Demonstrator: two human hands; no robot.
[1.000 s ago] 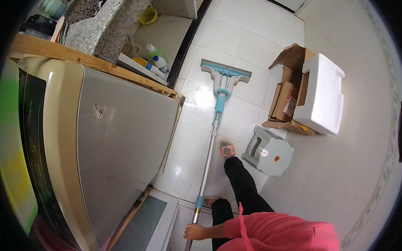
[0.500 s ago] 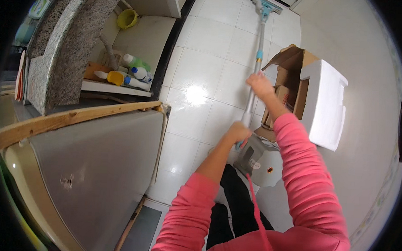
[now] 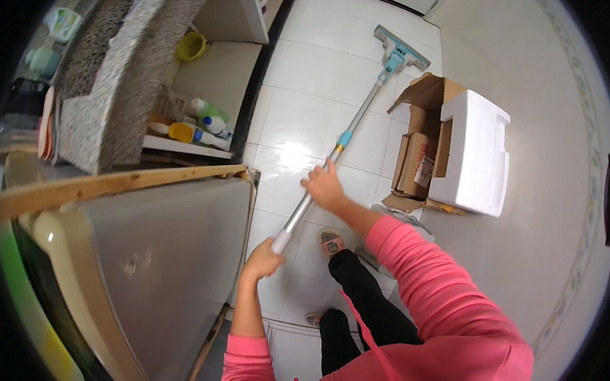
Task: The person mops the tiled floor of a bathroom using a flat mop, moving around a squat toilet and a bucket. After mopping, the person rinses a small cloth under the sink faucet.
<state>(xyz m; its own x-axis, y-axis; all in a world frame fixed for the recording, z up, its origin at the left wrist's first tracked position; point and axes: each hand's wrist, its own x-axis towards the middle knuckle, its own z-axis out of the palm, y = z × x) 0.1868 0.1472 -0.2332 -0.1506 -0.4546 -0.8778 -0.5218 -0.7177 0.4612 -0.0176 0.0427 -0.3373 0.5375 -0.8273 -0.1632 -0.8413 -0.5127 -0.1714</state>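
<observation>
A long-handled mop [image 3: 363,109] slants across the white tiled floor, its silver pole running from near my body up to the far right. The flat blue-and-grey mop head [image 3: 402,49] rests on the tiles close to the right-hand wall. At the lower end of the pole my left hand [image 3: 262,259] is closed round the pale grip. Farther up, just below the blue collar, my right hand [image 3: 324,186] wraps round the pole. Both of my forearms are in pink sleeves.
On the right stand an open cardboard box [image 3: 420,151] and a white foam block [image 3: 474,156], beside the wall. A grey appliance [image 3: 162,253] with a wooden strip [image 3: 117,192] stands at the left. Beyond it, bottles [image 3: 206,123] and a yellow-green basket [image 3: 192,47] sit in an open cabinet.
The mop head has come nearer to me. The pole's lower end has swung left with my left hand, and my right hand has moved left and closer too.
</observation>
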